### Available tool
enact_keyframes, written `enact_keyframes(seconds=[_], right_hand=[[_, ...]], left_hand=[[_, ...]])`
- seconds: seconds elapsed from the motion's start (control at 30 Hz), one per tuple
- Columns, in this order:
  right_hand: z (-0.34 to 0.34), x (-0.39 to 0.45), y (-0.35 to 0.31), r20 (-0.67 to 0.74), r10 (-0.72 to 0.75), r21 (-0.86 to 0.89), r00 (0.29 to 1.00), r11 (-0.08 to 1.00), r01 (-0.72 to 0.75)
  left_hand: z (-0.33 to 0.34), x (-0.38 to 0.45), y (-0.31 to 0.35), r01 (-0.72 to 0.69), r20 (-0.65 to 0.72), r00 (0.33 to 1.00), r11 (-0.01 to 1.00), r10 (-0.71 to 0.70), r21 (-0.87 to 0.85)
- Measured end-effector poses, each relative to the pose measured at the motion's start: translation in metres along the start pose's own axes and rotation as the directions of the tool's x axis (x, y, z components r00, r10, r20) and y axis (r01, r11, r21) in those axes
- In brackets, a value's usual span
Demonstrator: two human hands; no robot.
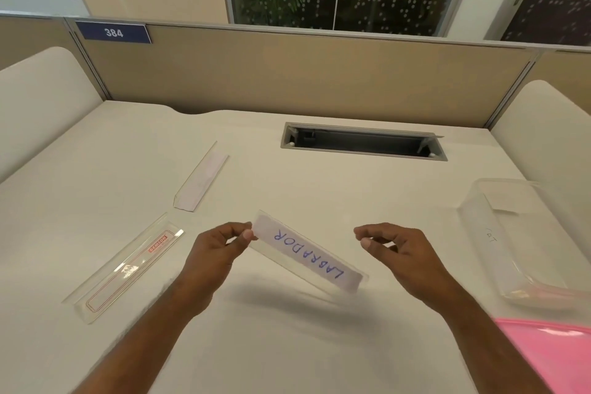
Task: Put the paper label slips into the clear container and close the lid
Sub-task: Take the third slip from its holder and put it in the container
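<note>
My left hand (224,243) pinches one end of a clear plastic holder with a white paper slip (307,253) marked "LABRADOR" in blue; it hangs above the white desk (287,345), slanting down to the right. My right hand (393,246) hovers just right of the slip with fingers curled, touching nothing. A clear container (511,240) lies at the right with a slip (491,238) inside it, faintly lettered. Its pink lid (550,349) lies at the lower right. Another holder with a white slip (201,179) lies at the upper left.
An empty clear holder with red print (128,269) lies on the desk at the left. A cable slot (361,142) opens in the desk at the back. Beige partition walls (287,73) close off the back and both sides.
</note>
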State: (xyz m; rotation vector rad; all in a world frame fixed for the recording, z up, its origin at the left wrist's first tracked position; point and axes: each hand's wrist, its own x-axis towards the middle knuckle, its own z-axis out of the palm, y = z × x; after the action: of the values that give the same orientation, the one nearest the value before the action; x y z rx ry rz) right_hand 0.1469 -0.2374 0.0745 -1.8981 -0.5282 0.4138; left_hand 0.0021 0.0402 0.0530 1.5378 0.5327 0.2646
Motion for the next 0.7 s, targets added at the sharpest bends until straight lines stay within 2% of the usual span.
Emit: enact_keyframes(seconds=[0.07, 0.17, 0.3, 0.4, 0.5, 0.57, 0.7], right_hand=[[0.007, 0.007, -0.011, 0.061, -0.011, -0.060, 0.998, 0.998, 0.015], [0.021, 0.015, -0.027, 0.167, 0.015, -0.112, 0.986, 0.994, 0.004], [0.035, 0.022, -0.042, 0.232, 0.048, -0.139, 0.972, 0.990, -0.016], [0.037, 0.020, -0.047, 0.270, 0.029, -0.054, 0.962, 0.998, -0.015], [0.039, 0.016, -0.048, 0.286, 0.031, -0.007, 0.958, 1.000, -0.030], [0.042, 0.014, -0.046, 0.254, 0.038, 0.021, 0.966, 0.999, -0.045], [0.044, 0.009, -0.043, 0.152, 0.073, 0.178, 0.986, 0.979, -0.100]], left_hand=[[0.003, 0.005, 0.010, -0.036, 0.031, 0.999, 0.996, 0.033, 0.085], [0.009, 0.012, 0.028, -0.166, 0.129, 0.982, 0.955, 0.137, 0.248], [0.021, 0.020, 0.055, -0.360, 0.283, 0.927, 0.804, 0.248, 0.474], [0.031, 0.023, 0.073, -0.432, 0.341, 0.899, 0.678, 0.274, 0.594], [0.043, 0.023, 0.085, -0.481, 0.401, 0.874, 0.597, 0.273, 0.642], [0.050, 0.023, 0.089, -0.486, 0.413, 0.871, 0.593, 0.266, 0.643], [0.055, 0.020, 0.086, -0.472, 0.364, 0.878, 0.686, 0.310, 0.554]])
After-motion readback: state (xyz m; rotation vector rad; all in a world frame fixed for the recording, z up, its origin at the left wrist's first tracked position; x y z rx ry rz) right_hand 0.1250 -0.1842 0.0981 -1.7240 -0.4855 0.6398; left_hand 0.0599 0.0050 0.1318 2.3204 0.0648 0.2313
